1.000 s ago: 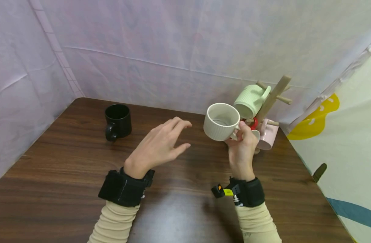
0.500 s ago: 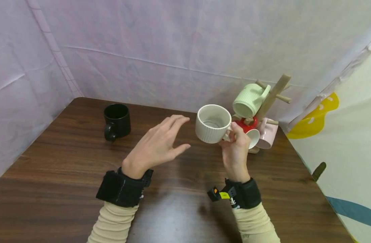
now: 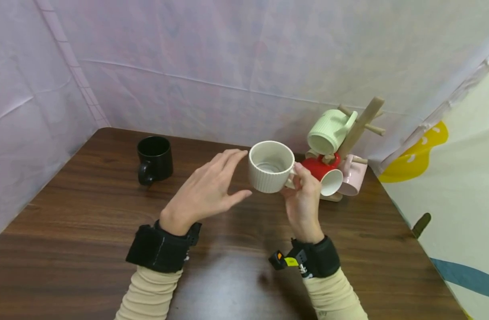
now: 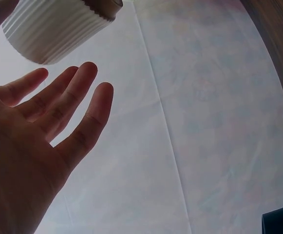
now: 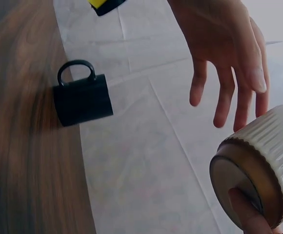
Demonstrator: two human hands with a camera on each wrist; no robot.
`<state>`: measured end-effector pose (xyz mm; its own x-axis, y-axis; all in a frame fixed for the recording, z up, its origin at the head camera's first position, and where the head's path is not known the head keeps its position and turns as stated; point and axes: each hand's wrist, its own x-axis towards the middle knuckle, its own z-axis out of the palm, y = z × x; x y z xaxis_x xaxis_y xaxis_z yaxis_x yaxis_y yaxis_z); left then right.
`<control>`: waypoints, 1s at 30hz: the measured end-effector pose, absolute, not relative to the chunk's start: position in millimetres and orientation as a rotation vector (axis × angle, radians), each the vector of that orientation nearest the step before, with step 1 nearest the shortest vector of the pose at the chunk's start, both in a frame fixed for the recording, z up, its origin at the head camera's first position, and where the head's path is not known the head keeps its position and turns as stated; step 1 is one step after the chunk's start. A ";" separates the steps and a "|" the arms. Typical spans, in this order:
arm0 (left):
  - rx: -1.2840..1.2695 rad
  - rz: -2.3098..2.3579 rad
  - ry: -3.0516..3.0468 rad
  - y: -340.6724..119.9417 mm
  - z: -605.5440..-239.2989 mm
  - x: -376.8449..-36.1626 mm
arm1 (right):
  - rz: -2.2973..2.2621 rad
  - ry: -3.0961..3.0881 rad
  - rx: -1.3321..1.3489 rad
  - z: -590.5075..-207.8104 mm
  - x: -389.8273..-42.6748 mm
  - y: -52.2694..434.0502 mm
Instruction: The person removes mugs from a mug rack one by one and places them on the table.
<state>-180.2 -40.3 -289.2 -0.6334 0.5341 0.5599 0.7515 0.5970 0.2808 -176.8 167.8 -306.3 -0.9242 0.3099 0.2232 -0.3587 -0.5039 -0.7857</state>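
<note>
- The right hand pinched the handle of the cream ribbed mug, holding it upright above the tabletop.
- The left hand hovered just at the mug's 9 o'clock, fingers straight and spread (holding nothing).
- At the mug's 3 o'clock stood the wooden mug rack with green, red and pink mugs.
- A black mug sat well apart at 9 o'clock.
</note>
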 end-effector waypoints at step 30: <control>-1.019 -0.838 -2.478 -36.7 -294.5 -183.5 | 2.452 -1.385 0.118 -309.0 -166.9 152.3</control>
<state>-183.5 -36.7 -294.5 -0.6884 0.5252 0.5002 0.7210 0.5706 0.3932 -166.9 152.3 -309.0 -0.9449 0.2361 0.2270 -0.3163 -0.4781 -0.8194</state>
